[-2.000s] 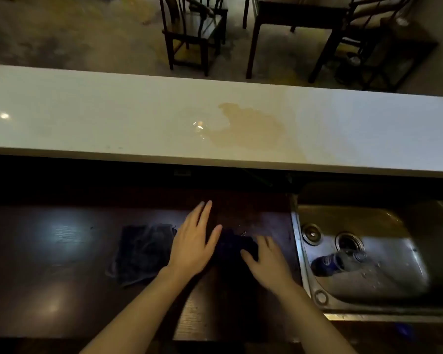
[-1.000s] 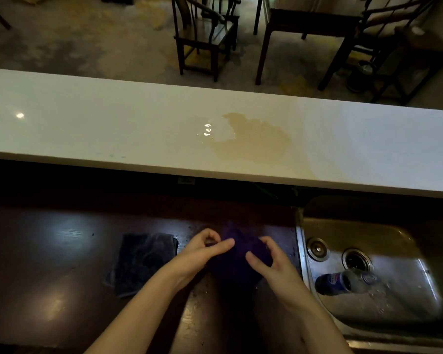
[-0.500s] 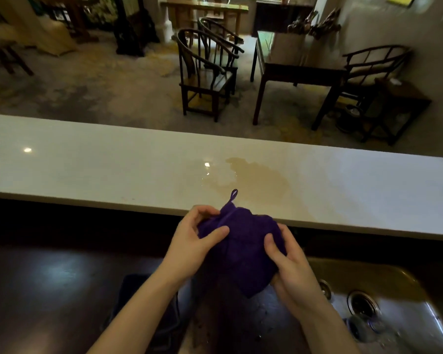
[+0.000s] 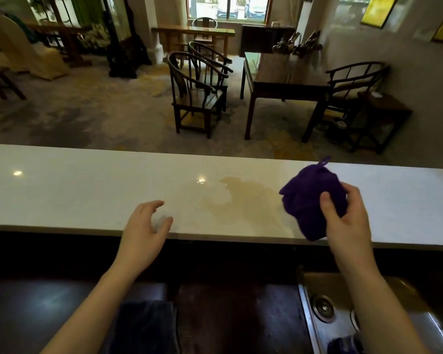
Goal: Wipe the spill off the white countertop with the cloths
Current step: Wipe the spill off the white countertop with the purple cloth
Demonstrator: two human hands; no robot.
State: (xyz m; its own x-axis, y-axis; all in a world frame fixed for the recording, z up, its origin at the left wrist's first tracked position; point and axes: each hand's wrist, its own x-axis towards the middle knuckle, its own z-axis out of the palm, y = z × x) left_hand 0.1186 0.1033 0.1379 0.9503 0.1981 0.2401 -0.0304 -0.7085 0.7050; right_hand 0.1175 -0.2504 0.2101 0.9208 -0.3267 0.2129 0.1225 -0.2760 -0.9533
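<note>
A long white countertop (image 4: 62, 190) runs across the view. A pale brownish spill (image 4: 241, 198) lies on its middle. My right hand (image 4: 345, 221) is shut on a bunched purple cloth (image 4: 310, 198), held just above the counter to the right of the spill. My left hand (image 4: 143, 231) hovers open over the counter's near edge, left of the spill, holding nothing. A second dark cloth (image 4: 143, 325) lies flat on the lower dark worktop, partly hidden by my left forearm.
A steel sink (image 4: 343, 310) sits at lower right with a bottle (image 4: 343, 346) in it. The dark wooden worktop (image 4: 23, 310) lies below the counter. Beyond the counter are wooden chairs (image 4: 197, 98) and a table (image 4: 279, 80).
Both hands lifted the purple cloth from the lower worktop. The left hand let go and moved left; the right hand carried the cloth right of the spill. The view tilted up.
</note>
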